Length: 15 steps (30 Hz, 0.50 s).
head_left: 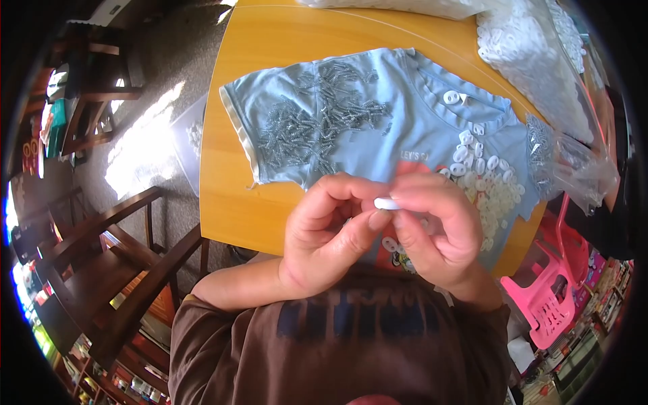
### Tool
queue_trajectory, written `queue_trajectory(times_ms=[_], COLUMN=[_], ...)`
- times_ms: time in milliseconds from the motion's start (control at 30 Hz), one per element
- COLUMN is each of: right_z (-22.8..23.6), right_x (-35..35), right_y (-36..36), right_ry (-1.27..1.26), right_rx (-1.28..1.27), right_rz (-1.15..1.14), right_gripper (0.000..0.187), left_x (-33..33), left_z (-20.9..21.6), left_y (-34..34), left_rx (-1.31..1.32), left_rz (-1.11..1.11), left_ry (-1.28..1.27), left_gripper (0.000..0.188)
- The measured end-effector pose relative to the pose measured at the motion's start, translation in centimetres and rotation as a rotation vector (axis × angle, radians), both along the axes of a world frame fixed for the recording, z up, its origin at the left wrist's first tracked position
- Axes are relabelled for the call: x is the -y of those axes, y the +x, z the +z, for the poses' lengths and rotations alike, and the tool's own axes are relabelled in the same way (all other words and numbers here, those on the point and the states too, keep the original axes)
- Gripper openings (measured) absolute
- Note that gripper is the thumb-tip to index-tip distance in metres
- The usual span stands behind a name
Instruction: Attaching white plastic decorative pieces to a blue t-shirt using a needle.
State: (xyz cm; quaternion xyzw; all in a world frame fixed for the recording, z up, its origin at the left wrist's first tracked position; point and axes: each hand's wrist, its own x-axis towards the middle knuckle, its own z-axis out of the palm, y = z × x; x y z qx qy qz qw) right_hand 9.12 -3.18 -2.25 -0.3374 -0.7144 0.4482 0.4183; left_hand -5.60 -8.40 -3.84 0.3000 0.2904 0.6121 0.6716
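Close to my chest, my left hand point(327, 233) and my right hand point(442, 226) meet at their fingertips. Between them they pinch a small white oval plastic piece point(386, 203), seen edge-on. Under my hands a light blue T-shirt point(368, 148) is spread on the table. On its left part lies a heap of small metal springs point(297, 128). Right of my hands are several loose white oval pieces with two holes point(466, 154). A pile of cream, translucent pieces point(496, 202) adjoins them. My fingers partly cover a few pieces near my chest.
The yellow wooden table point(226, 209) has a curved edge. Large clear bags of white pieces point(513, 47) stand at the far right, near a clear bag of springs point(540, 152). A pink plastic chair point(550, 297) is at the right, a dark wooden chair point(101, 263) at the left.
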Motion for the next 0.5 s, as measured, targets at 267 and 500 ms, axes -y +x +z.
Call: queue_trajectory(times_ms=[267, 500], right_z=[0.51, 0.42], right_x=[-0.45, -0.41], right_y=[0.27, 0.2], right_ry=[0.129, 0.121], right_rx=[0.044, -0.035], right_rz=[0.046, 0.07], right_gripper=[0.03, 0.033], left_x=[0.27, 0.09], left_z=[-0.14, 0.0], left_y=[-0.1, 0.09], left_rx=[0.006, -0.07], left_rz=[0.006, 0.029], left_ry=[-0.004, -0.046], left_gripper=[0.035, 0.031])
